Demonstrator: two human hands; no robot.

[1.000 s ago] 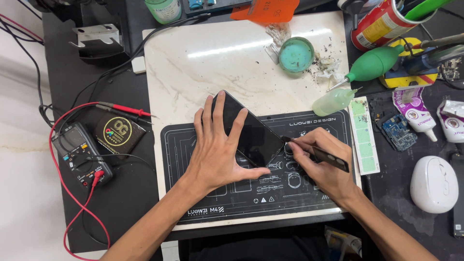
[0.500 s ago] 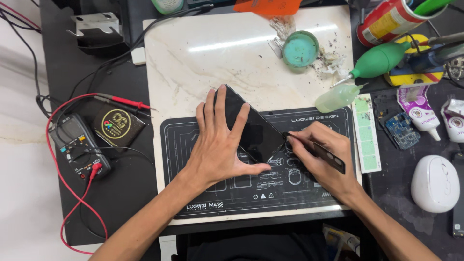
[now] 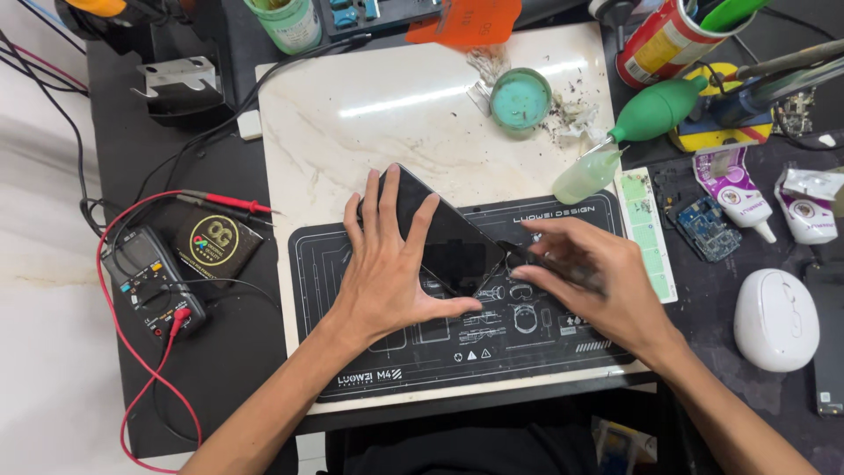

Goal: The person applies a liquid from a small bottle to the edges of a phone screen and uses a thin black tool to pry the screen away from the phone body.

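A black smartphone lies tilted on a black work mat, its upper end over a white marble slab. My left hand presses flat on the phone, fingers spread, thumb along its lower edge. My right hand is beside the phone's right corner and pinches a thin dark tool whose tip touches the phone's edge. The hand looks blurred.
A multimeter with red and black probes lies at left. A teal round tin, a green blower bulb, a clear squeeze bottle, glue tubes, a small blue circuit board and a white mouse sit at right.
My right hand has shifted along the phone's right corner with the tool and turned more palm-down. My left hand stays pressed on the phone.
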